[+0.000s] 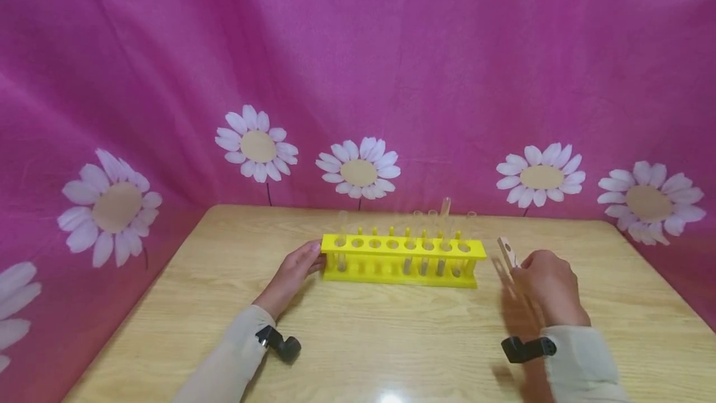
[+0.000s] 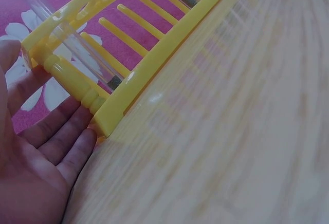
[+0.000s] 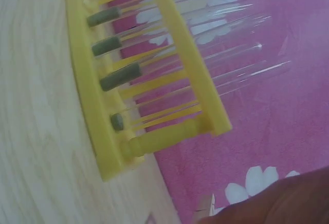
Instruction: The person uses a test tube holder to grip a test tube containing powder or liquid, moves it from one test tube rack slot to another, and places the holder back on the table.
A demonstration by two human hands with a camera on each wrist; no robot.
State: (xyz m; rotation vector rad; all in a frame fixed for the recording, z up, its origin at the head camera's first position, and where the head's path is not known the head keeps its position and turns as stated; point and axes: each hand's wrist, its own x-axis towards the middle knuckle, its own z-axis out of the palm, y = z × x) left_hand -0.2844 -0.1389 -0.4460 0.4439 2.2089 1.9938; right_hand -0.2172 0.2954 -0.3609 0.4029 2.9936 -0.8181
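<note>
A yellow test tube rack (image 1: 391,280) stands on the table with clear test tubes in it. One test tube (image 2: 87,49) is at its left end; several more (image 3: 221,54) are grouped toward the right. Each has greyish-green matter at the bottom, at differing heights. My left hand (image 1: 296,269) holds the rack's left end, thumb near the top bar and fingers against the end post (image 2: 72,80). To the right of the rack, my right hand (image 1: 548,285) grips a wooden test tube holder (image 1: 508,252), its tip pointing up and left, apart from the rack.
The wood-grain table (image 1: 358,341) runs back to a magenta cloth (image 1: 358,48) printed with white flowers. Dark wrist cameras sit on both cuffs. One tube at the right (image 1: 445,207) rises higher than its neighbours.
</note>
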